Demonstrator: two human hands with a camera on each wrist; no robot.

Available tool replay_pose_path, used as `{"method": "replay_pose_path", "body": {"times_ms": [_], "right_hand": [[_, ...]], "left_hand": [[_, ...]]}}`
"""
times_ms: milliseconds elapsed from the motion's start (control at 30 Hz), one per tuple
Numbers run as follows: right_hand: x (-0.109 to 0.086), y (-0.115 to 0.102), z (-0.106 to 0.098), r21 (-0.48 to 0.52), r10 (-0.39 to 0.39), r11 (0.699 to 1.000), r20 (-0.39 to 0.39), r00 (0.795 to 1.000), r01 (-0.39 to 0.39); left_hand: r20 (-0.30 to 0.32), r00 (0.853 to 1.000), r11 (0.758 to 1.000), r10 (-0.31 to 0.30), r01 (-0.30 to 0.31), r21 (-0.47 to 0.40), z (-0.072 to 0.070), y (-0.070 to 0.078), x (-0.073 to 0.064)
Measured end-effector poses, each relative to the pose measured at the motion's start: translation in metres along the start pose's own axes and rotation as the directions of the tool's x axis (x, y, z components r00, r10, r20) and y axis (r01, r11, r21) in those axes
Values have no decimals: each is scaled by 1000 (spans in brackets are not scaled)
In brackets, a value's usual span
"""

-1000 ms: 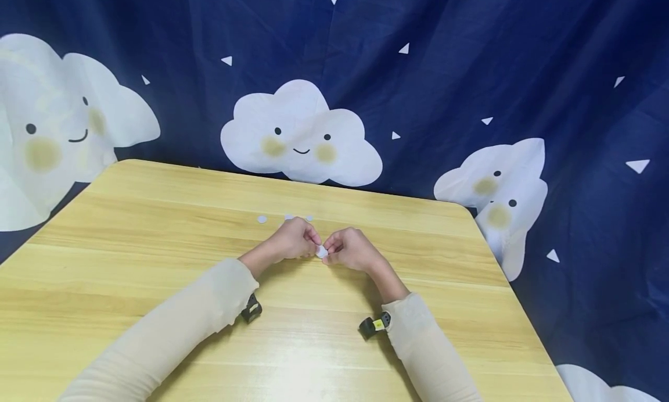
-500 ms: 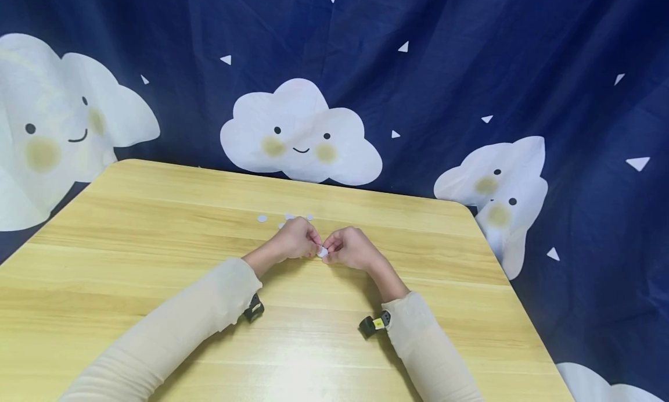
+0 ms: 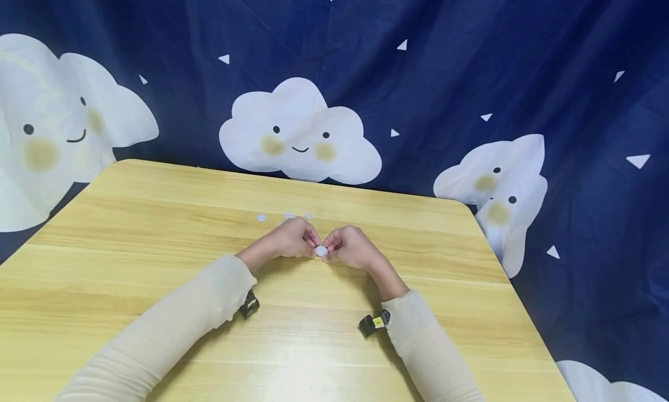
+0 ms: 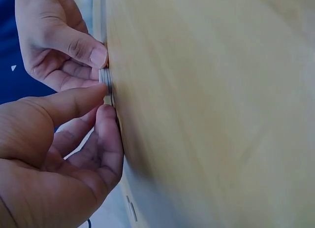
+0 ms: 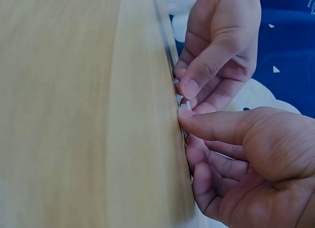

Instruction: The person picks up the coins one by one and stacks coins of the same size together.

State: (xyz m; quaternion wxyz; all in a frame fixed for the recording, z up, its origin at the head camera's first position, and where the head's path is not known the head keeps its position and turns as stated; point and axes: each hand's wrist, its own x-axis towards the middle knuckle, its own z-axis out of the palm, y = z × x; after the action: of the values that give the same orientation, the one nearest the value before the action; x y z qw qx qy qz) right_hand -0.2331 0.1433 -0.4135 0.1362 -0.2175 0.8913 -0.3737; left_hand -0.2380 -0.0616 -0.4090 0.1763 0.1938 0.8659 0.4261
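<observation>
Between my hands, close over the wooden table [image 3: 292, 344], is a small stack of thin white discs [image 4: 105, 80], whose round top faces up in the head view. My left hand [image 3: 291, 237] holds the stack from the left, thumb tip at its edge. From the other side my right hand [image 3: 351, 248] pinches it, the right thumb [image 5: 211, 124] lying against the discs in the right wrist view. The fingers of both hands are curled, and parts of the stack are hidden behind them.
Beyond my left hand lie several loose white discs, one [image 3: 262, 218] farthest left and another [image 3: 309, 216] nearer the middle, one partly covered by that hand. A dark blue curtain [image 3: 418, 100] with printed clouds hangs behind the table's far edge.
My left hand has drawn slightly left, and more of the stack's round top shows between the fingers. My right hand has stayed nearly still. The loose discs have not moved.
</observation>
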Motion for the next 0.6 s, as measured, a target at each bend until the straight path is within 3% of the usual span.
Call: {"method": "replay_pose_path", "body": {"times_ms": [600], "right_hand": [[1, 0, 0, 3, 7, 1000, 3, 1000, -7]], "left_hand": [[-31, 999, 998, -17, 18, 56, 6, 5, -2]]}}
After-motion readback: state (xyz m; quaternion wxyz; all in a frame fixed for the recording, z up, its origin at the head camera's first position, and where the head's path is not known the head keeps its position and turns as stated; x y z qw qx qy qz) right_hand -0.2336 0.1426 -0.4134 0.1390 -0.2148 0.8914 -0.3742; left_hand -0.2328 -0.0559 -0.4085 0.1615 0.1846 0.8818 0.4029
